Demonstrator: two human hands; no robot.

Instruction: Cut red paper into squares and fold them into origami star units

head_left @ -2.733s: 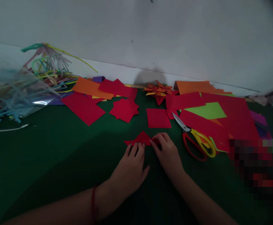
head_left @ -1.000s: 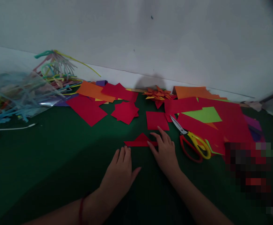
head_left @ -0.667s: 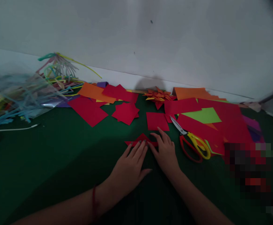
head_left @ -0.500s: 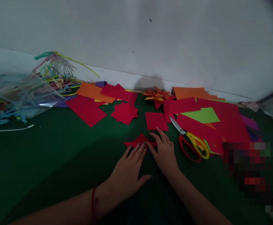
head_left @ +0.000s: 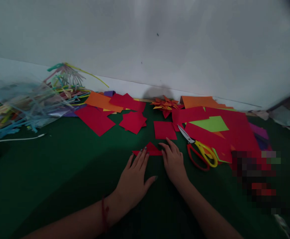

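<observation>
A folded red paper triangle (head_left: pixel 150 149) lies flat on the green cloth (head_left: pixel 60 159). My left hand (head_left: pixel 135 177) rests palm down with its fingers stretched out, the fingertips pressing on the triangle's left part. On the triangle's right end lies my right hand (head_left: pixel 173 161), flat with its fingers extended. A red string circles my left wrist. Just beyond the triangle sits a red paper square (head_left: pixel 164 129).
Scissors (head_left: pixel 199 149) with red and yellow handles lie right of my right hand. Red, orange and green sheets (head_left: pixel 216 127) spread at the right and back. A folded paper star (head_left: pixel 166 104) sits by the wall. A clear bag of coloured strips (head_left: pixel 23 103) lies at the left.
My left hand, which had drawn back off the triangle a second ago, has come forward and its fingertips now press on the paper's left part. My right hand stays on the right end.
</observation>
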